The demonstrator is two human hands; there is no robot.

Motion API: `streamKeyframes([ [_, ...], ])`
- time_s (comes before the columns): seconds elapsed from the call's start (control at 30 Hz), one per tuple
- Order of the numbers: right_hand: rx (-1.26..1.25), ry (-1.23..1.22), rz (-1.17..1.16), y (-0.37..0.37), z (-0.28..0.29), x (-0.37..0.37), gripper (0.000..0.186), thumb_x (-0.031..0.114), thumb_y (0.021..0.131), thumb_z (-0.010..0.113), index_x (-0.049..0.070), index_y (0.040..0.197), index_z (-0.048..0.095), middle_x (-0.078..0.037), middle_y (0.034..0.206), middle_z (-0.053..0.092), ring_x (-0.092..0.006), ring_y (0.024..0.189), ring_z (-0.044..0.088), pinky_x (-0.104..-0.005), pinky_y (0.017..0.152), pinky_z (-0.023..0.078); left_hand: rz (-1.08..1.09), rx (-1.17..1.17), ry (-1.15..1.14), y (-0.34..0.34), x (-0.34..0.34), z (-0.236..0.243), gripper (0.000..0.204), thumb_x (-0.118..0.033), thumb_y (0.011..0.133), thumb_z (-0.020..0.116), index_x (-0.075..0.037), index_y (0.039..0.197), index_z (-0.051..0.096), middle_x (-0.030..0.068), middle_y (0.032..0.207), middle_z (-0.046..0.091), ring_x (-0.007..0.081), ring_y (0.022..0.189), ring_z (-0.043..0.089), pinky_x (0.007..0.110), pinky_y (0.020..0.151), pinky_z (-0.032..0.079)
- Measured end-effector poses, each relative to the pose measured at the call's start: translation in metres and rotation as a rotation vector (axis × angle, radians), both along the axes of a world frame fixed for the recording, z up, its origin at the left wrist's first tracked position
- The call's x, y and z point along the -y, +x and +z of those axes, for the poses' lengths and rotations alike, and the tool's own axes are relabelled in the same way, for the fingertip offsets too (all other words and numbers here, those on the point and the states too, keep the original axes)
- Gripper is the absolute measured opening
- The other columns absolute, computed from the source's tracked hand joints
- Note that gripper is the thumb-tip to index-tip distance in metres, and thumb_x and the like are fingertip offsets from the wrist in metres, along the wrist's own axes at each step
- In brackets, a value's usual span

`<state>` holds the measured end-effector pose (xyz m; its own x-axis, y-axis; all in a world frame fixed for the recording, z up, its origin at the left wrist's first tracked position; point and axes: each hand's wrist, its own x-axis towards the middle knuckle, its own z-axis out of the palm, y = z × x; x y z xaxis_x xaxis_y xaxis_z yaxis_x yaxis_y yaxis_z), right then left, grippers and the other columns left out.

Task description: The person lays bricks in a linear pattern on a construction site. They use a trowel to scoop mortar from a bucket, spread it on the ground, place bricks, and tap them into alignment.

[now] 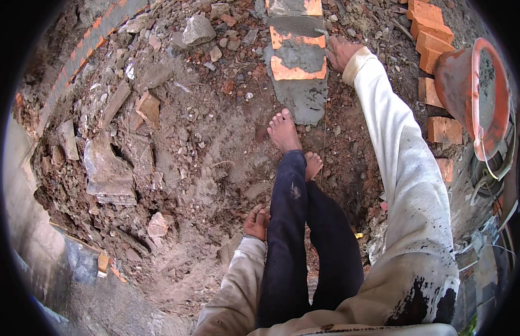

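Observation:
A short row of orange bricks (298, 69) lies in wet grey mortar (305, 101) ahead of my bare feet. At the row's right edge, my right hand (343, 52) is closed around what looks like the handle of a trowel. The trowel's mortar-coated grey blade (296, 26) appears to lie flat across the bricks; its handle is mostly hidden by my fingers. A thin string (325, 112) runs along the row's right side. My left hand (256, 222) hangs beside my left knee with its fingers curled and nothing visible in them.
At the right, an orange bucket (459, 84) of grey mortar tilts near several loose bricks (431, 31). Rubble and broken slabs (110, 171) cover the soil at the left. A mortared brick line (92, 42) curves along the far left. Cables and scraps lie at the lower right.

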<state>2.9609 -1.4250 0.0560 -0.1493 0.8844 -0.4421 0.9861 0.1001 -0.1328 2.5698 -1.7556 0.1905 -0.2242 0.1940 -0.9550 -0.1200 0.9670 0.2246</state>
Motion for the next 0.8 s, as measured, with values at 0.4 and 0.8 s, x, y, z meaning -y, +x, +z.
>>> streamKeyframes([
  [0.4, -0.145, -0.122, -0.306, -0.023, 0.007, 0.113, 0.030, 0.032, 0.089, 0.045, 0.004, 0.100, 0.044, -0.022, 0.092, 0.060, -0.0398, 0.075, 0.061, -0.0471, 0.065, 0.049, -0.011, 0.007, 0.030, 0.004, 0.013, 0.007, 0.041, -0.016, 0.087, 0.055, 0.004, 0.122, 0.045, 0.0084, 0.099, 0.062, 0.0128, 0.076, 0.058, 0.025, 0.070, 0.049],
  [0.8, -0.200, -0.018, -0.472, -0.042, 0.015, 0.083, 0.030, 0.031, 0.088, 0.047, 0.002, 0.098, 0.047, -0.023, 0.092, 0.061, -0.0403, 0.079, 0.060, -0.0484, 0.070, 0.048, -0.021, 0.014, 0.045, 0.000, 0.022, 0.002, 0.039, -0.014, 0.088, 0.054, 0.004, 0.122, 0.046, 0.0090, 0.099, 0.062, 0.0118, 0.078, 0.058, 0.023, 0.071, 0.048],
])
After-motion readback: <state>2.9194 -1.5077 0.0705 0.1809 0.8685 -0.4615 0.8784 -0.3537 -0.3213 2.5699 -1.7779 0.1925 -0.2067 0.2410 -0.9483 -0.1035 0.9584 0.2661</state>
